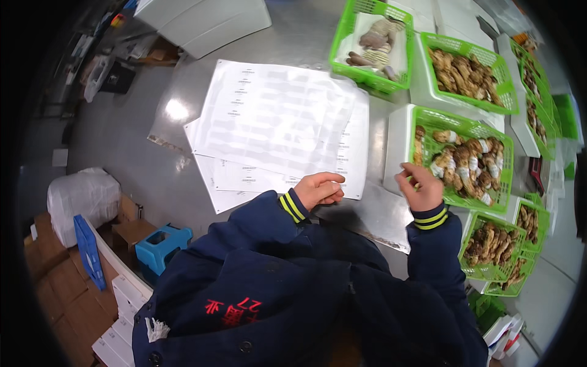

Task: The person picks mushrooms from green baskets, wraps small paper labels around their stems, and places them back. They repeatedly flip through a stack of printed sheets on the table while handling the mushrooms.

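- Head view: the left hand [318,189] rests loosely curled on the near edge of the label sheets [278,122], gripping nothing.
- The right hand [419,186], fingers half open, empty as far as shows, touches the near-left rim of the green basket [460,125] of mushrooms [471,162].
- Best reach in over the rim, not dragging it.
- Baskets crowd the right; open steel table [153,153] lies left.

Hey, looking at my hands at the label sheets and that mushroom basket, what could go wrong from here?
1. The label sheets lie loosely stacked and fanned; your left hand at their lower edge might shift them out of order.
2. The green basket sits on a white box, and your right hand at its near rim could tip or slide it.
3. The mushrooms are piled high, so some may spill.
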`<state>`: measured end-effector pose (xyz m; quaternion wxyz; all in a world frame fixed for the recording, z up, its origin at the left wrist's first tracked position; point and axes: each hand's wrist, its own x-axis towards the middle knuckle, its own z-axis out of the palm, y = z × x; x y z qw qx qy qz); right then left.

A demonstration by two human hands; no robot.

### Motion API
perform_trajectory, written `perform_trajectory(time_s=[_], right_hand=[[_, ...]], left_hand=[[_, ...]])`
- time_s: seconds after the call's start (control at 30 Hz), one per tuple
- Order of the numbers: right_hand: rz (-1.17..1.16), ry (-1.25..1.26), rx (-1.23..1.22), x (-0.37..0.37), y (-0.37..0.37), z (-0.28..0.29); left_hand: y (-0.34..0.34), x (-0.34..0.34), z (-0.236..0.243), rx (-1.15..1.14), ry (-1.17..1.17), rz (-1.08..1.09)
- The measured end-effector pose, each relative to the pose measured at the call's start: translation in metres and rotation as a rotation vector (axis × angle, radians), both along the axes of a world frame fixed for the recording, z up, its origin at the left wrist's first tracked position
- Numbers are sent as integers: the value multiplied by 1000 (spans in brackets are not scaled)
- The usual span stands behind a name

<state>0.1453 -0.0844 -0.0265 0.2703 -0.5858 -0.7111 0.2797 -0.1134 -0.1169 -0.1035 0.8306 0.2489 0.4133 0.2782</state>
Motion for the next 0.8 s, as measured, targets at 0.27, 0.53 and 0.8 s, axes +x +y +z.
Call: perform_trajectory(time_s=[0.27, 0.53, 0.8], right_hand=[[43, 164, -320, -173, 10, -61], [23, 214, -452, -262, 15, -149], [34, 74, -453, -271, 18, -173]], left_hand=[[29, -191, -49, 329, 582, 234], [114, -336, -106, 368, 1545, 238], [139, -352, -83, 279, 840, 85]])
